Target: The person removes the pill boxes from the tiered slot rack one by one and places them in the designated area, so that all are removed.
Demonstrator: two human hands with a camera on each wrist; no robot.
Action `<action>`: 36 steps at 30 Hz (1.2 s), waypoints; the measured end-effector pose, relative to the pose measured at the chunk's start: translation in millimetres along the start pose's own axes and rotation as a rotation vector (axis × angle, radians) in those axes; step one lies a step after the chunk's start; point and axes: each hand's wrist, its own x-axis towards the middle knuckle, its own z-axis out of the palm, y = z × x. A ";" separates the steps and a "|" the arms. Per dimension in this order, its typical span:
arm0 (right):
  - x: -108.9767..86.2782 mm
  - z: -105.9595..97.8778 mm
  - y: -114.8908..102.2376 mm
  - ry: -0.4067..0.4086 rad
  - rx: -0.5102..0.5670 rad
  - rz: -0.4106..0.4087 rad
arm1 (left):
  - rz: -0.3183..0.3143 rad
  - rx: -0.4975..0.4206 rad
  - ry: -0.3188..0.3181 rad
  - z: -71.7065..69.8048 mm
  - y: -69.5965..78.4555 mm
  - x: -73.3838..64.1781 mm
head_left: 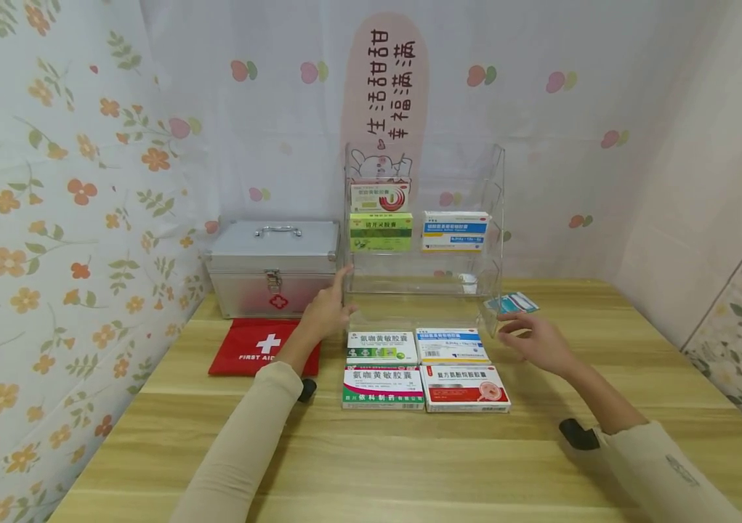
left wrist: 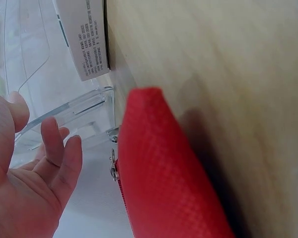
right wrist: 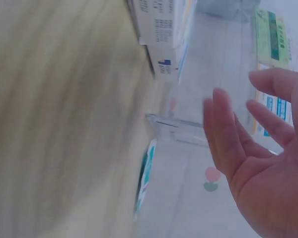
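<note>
A clear acrylic tiered rack (head_left: 410,285) stands at the middle back of the table. My left hand (head_left: 326,312) is at its left side, with the index finger extended along the edge. In the left wrist view, the thumb and loosely bent fingers (left wrist: 72,166) lie around the rack's side edge. My right hand (head_left: 534,343) is beside the rack's lower right corner, fingers spread and holding nothing. On the rack are a red-and-white medicine box (head_left: 371,197), a green medicine box (head_left: 380,234) and a blue-and-white medicine box (head_left: 454,243).
Several medicine boxes lie before the rack, including a red-and-white box (head_left: 465,392) and a pink-and-green box (head_left: 384,388). A silver first-aid case (head_left: 246,272) and a red first-aid pouch (head_left: 230,356) are at the left. A flat blue packet (head_left: 519,302) lies behind the right hand.
</note>
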 end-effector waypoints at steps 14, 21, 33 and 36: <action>32.1 -5.6 -10.1 0.276 -0.092 -0.057 | -0.027 -0.002 0.008 3.3 0.8 -0.5; 49.6 -10.4 -19.9 0.336 -0.120 -0.074 | -0.041 0.005 0.009 3.5 1.2 0.1; 90.2 -12.5 -41.3 0.387 -0.176 -0.118 | -0.061 -0.007 -0.010 1.7 3.0 0.1; 99.2 -12.6 -47.6 0.410 -0.176 -0.146 | -0.062 -0.001 -0.013 1.2 3.3 0.1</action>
